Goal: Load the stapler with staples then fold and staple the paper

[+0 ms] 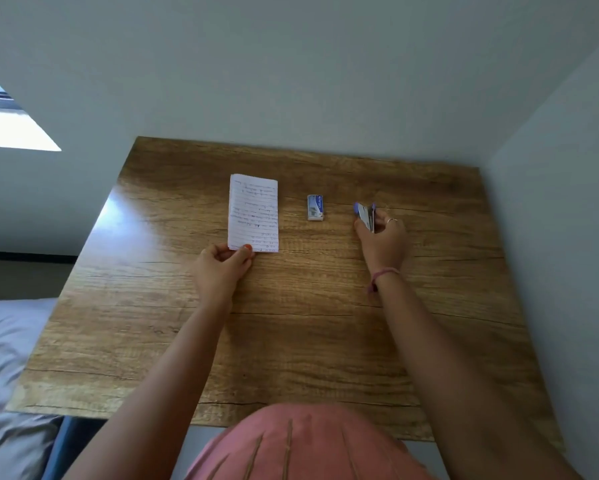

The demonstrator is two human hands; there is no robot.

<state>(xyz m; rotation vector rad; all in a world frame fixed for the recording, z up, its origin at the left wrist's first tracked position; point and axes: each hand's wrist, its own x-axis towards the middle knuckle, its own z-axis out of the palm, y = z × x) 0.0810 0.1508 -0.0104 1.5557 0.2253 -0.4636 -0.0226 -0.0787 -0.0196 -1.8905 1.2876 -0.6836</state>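
So I'm at my wooden table (291,341), both arms stretched out over it. My left hand (221,268) is down at the near edge of the paper (253,213) — thumb and fingers pinching its bottom left corner. The paper is a lined sheet with handwriting on it, lying flat as a tall narrow strip, so it looks folded already, though I can't make out the layers from here.

My right hand (382,239) is off to the right, fingers curled around the stapler (366,216). It's a small one, blue at the ends with a metal middle, and it's held up on its side rather than sitting flat. Can't tell if it's hinged open or not — too small to see.

Between the paper and the stapler sits the little box of staples (315,207), white and blue, on the table, touching neither hand.
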